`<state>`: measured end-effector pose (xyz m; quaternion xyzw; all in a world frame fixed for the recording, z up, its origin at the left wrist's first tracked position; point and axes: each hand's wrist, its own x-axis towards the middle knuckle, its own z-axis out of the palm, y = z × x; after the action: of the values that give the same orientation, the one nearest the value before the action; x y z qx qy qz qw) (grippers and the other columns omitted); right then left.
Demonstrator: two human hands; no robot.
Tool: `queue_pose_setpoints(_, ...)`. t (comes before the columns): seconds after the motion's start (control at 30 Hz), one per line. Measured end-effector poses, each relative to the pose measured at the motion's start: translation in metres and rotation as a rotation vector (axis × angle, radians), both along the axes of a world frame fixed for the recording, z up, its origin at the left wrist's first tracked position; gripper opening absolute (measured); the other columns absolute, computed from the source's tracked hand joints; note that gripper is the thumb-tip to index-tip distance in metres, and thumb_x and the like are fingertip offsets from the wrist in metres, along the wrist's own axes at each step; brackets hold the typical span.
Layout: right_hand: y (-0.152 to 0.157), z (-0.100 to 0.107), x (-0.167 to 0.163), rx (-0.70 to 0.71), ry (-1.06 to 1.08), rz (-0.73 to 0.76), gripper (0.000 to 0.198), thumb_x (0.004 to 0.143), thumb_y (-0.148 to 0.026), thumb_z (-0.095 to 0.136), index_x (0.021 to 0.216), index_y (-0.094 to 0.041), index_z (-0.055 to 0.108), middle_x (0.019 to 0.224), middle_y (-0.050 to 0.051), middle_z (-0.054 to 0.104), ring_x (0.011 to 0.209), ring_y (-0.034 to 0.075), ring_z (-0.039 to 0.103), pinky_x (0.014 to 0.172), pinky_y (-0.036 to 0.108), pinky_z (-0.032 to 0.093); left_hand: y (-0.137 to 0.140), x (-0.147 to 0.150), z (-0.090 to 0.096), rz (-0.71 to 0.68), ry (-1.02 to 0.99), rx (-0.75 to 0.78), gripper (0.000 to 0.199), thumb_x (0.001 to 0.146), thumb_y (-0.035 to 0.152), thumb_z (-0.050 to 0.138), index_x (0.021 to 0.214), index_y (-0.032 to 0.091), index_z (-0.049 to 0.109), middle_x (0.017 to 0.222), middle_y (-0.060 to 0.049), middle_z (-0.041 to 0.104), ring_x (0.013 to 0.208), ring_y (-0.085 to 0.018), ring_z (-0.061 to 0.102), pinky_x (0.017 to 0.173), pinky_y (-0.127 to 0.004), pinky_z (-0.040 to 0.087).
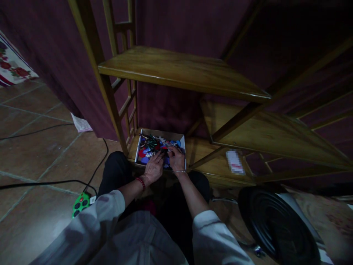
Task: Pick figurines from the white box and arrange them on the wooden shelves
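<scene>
- At the far left, a floral cloth [19, 70] shows above the tiled floor [30, 151].
- Black cables [55, 183] cross the tiles, and a green power strip [81, 204] lies beside the person's left leg.
- A purple curtain [60, 70] hangs behind everything; a pale striped cloth [82, 123] shows at its foot.
- The shelf unit's wooden post [93, 55] and side lattice stand just left of the box [137, 151], closing off that side.
- The box is open and shallow, resting on the bottom shelf [198, 149] between the person's knees. Blue and red discs [145, 160] and dark, shiny strands [150, 141] fill it.
- The left hand [154, 166], with a red bead bracelet [141, 183] at the wrist, reaches in with fingers extended close together; I cannot tell whether they pinch anything.
- The right hand [177, 159], with a silver bangle [180, 171] at the wrist, bends its fingers over the contents; its grip cannot be made out. Both hands cover part of them.
- An upper board [179, 71] spans above, and a slanting brace [206, 158] limits room at the right.
- Farther right, a blurred white item [235, 162] lies on the bottom shelf.
- A black round seat [275, 221] stands near the right leg, with patterned fabric [328, 217] beyond.
</scene>
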<state>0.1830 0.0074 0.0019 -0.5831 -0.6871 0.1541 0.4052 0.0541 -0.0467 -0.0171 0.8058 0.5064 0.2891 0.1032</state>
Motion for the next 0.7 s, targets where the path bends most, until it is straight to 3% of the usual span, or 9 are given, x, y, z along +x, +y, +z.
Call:
queue_pose_setpoints(0.1,-0.004,-0.001,-0.004,0.012,0.008,0.006,0.024,0.075,-0.013,0.046,0.089,-0.018,0.064,0.089,0.008,0.065,0.083,0.019,0.059,0.080,0.034,0.047,0.001,0.005,0.005,0.039,-0.068,-0.090,0.040,0.079,0.008,0.037,0.117,0.011,0.050,0.124,-0.013,0.051,0.125,-0.022,0.035,0.103,-0.044,0.033)
queue_pose_setpoints(0.2,-0.008,-0.003,-0.008,0.019,0.018,-0.018,0.022,0.075,-0.014,0.046,0.089,-0.017,0.064,0.088,0.008,0.065,0.083,0.019,0.059,0.080,0.034,0.047,0.008,0.011,0.008,0.167,-0.204,-0.192,0.043,0.077,0.006,0.035,0.117,0.012,0.049,0.119,-0.013,0.055,0.115,-0.020,0.046,0.099,-0.040,0.037)
queue_pose_setpoints(0.43,-0.018,-0.014,-0.015,0.016,0.039,0.015,0.026,0.077,-0.013,0.042,0.093,-0.015,0.062,0.091,0.010,0.066,0.086,0.019,0.061,0.081,0.034,0.048,0.029,0.016,0.019,0.409,-0.479,-0.405,0.031,0.082,0.015,0.035,0.107,0.013,0.055,0.108,-0.009,0.061,0.101,-0.017,0.056,0.091,-0.032,0.043)
queue_pose_setpoints(0.7,-0.025,-0.017,-0.025,0.003,0.073,0.054,0.030,0.077,-0.011,0.041,0.097,-0.018,0.062,0.094,0.008,0.066,0.089,0.018,0.060,0.081,0.033,0.049,0.032,0.012,0.027,0.457,-0.419,-0.472,0.028,0.083,0.021,0.042,0.108,0.015,0.053,0.103,-0.008,0.063,0.093,-0.017,0.059,0.082,-0.028,0.045)
